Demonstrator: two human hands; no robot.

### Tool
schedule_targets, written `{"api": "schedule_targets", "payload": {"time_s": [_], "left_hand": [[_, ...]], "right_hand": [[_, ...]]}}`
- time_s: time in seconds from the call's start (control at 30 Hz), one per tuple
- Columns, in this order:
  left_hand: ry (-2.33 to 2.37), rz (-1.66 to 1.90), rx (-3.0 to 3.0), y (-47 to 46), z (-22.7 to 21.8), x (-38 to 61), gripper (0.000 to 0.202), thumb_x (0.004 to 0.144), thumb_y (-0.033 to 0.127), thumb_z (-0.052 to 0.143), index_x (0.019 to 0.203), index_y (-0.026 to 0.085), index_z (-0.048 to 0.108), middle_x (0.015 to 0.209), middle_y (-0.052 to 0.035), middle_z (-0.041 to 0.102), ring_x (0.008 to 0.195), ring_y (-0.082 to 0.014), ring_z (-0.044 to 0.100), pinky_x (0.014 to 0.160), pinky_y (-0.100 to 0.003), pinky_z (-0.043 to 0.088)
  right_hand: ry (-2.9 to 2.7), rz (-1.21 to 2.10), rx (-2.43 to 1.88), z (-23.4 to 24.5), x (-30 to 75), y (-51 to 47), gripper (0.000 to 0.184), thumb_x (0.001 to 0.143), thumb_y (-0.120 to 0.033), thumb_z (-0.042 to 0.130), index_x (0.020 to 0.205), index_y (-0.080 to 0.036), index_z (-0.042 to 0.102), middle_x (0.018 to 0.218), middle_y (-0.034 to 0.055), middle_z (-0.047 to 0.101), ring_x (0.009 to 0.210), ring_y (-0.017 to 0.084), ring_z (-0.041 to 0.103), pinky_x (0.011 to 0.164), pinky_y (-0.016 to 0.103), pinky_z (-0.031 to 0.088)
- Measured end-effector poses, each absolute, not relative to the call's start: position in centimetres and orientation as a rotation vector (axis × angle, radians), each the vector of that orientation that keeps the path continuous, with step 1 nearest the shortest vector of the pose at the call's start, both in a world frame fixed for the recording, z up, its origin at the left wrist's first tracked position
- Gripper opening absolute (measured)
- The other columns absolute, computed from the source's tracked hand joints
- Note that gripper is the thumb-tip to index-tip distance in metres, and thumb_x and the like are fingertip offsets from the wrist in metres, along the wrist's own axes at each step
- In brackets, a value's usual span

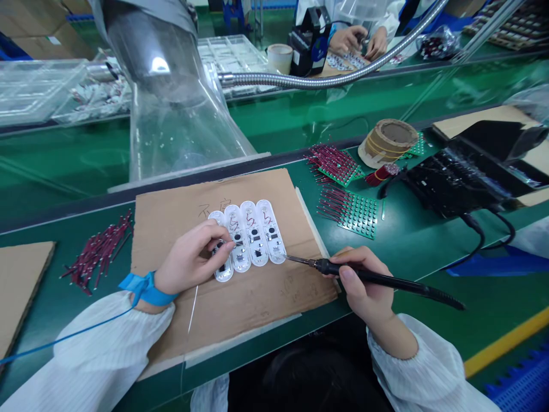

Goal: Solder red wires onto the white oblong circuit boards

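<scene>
A soldering iron (369,276) is gripped in the right hand (362,283), its tip at the last of four white oval boards (255,234). The boards are pinched by the narrowed left hand (191,258) (all on cardboard (257,309) on the green desk (412,257)).

A cardboard sheet (180,212) lies on the bench (412,252), with four circuit boards (246,240) side by side on it. The left hand (191,260) lies over the boards' left end, and the soldering iron (377,276) in the right hand (364,280) reaches their right end. Pin-studded boards (349,212) sit right of the cardboard, loose pins (98,252) left of it, and a fume hood (163,86) behind it.
</scene>
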State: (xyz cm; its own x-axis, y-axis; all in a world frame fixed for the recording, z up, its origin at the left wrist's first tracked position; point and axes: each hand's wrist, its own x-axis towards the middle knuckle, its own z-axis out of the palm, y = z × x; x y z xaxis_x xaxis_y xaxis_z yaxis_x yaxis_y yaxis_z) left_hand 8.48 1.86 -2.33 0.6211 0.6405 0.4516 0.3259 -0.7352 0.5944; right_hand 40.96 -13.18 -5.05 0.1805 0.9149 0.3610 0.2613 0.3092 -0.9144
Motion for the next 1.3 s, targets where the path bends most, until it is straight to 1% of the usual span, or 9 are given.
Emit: {"api": "schedule_targets", "payload": {"time_s": [0.17, 0.33, 0.5, 0.7, 0.8, 0.87, 1.0, 1.17, 1.3], "left_hand": [[0.775, 0.898, 2.386, 1.9, -2.4, 8.5, 0.01, 0.099, 0.012, 0.067, 0.096, 0.021, 0.066, 0.074, 0.0048, 0.053, 0.06, -0.0107, 0.048, 0.058, -0.024, 0.041], [0.762, 0.906, 2.394, 1.9, -2.5, 8.4, 0.011, 0.1, 0.01, 0.066, 0.098, 0.021, 0.064, 0.075, 0.0047, 0.052, 0.062, -0.0107, 0.048, 0.059, -0.024, 0.04], [0.767, 0.891, 2.403, 1.9, -2.5, 8.4, 0.012, 0.1, 0.01, 0.066, 0.096, 0.021, 0.065, 0.074, 0.0052, 0.05, 0.061, -0.0107, 0.048, 0.059, -0.024, 0.041], [0.75, 0.908, 2.406, 1.9, -2.7, 8.4, 0.012, 0.099, 0.01, 0.067, 0.098, 0.022, 0.064, 0.075, 0.0046, 0.051, 0.062, -0.0112, 0.048, 0.06, -0.025, 0.042], [0.751, 0.9, 2.405, 1.9, -2.6, 8.5, 0.012, 0.099, 0.011, 0.067, 0.097, 0.022, 0.063, 0.074, 0.0049, 0.049, 0.061, -0.0112, 0.047, 0.059, -0.025, 0.04], [0.762, 0.886, 2.401, 1.9, -2.5, 8.6, 0.011, 0.099, 0.011, 0.066, 0.096, 0.022, 0.064, 0.073, 0.005, 0.049, 0.061, -0.0112, 0.046, 0.058, -0.025, 0.039], [0.772, 0.908, 2.381, 1.9, -2.5, 8.6, 0.011, 0.099, 0.012, 0.066, 0.095, 0.022, 0.064, 0.073, 0.0043, 0.051, 0.061, -0.0115, 0.046, 0.058, -0.026, 0.039], [0.845, 1.029, 2.34, 2.3, -2.8, 8.3, 0.013, 0.098, 0.01, 0.065, 0.098, 0.022, 0.061, 0.074, 0.0055, 0.046, 0.062, -0.0117, 0.045, 0.06, -0.026, 0.038], [0.842, 1.056, 2.323, 2.5, -2.9, 8.1, 0.014, 0.097, 0.009, 0.066, 0.1, 0.022, 0.06, 0.076, 0.0053, 0.046, 0.063, -0.0121, 0.045, 0.061, -0.027, 0.037]], "right_hand": [[-1.431, 0.684, -1.242, -5.0, 41.2, -13.2, 0.005, 0.106, -0.029, 0.072, 0.109, -0.026, 0.075, 0.087, 0.0034, 0.078, 0.07, 0.021, 0.075, 0.06, 0.032, 0.058], [-1.394, 0.673, -1.209, -4.8, 41.0, -13.2, 0.006, 0.108, -0.029, 0.07, 0.112, -0.027, 0.074, 0.083, 0.0011, 0.077, 0.068, 0.018, 0.073, 0.06, 0.03, 0.057], [-1.483, 0.674, -1.23, -4.6, 41.1, -13.0, 0.005, 0.106, -0.028, 0.072, 0.11, -0.026, 0.075, 0.085, 0.0021, 0.078, 0.068, 0.018, 0.075, 0.061, 0.029, 0.058], [-1.434, 0.691, -1.216, -4.4, 40.9, -12.9, 0.009, 0.108, -0.033, 0.07, 0.109, -0.025, 0.075, 0.083, 0.0033, 0.079, 0.067, 0.02, 0.076, 0.06, 0.032, 0.06], [-1.478, 0.691, -1.229, -4.2, 40.9, -12.7, 0.014, 0.107, -0.037, 0.071, 0.105, -0.025, 0.076, 0.082, 0.0039, 0.079, 0.065, 0.02, 0.076, 0.059, 0.031, 0.06], [-1.491, 0.694, -1.222, -4.2, 40.9, -12.6, 0.013, 0.107, -0.037, 0.071, 0.106, -0.025, 0.077, 0.083, 0.0041, 0.08, 0.066, 0.02, 0.077, 0.059, 0.031, 0.06], [-1.376, 0.731, -1.156, -4.3, 40.8, -12.9, 0.011, 0.109, -0.035, 0.071, 0.112, -0.026, 0.076, 0.084, 0.0033, 0.078, 0.069, 0.02, 0.076, 0.061, 0.031, 0.06], [-1.186, 0.714, -1.159, -3.9, 38.9, -12.6, 0.012, 0.111, -0.037, 0.069, 0.109, -0.026, 0.075, 0.084, 0.0013, 0.075, 0.07, 0.017, 0.074, 0.062, 0.028, 0.058], [-1.237, 0.74, -1.197, -4.2, 37.9, -12.2, 0.013, 0.11, -0.038, 0.07, 0.109, -0.026, 0.075, 0.084, 0.0014, 0.075, 0.069, 0.018, 0.073, 0.062, 0.029, 0.057]]}}
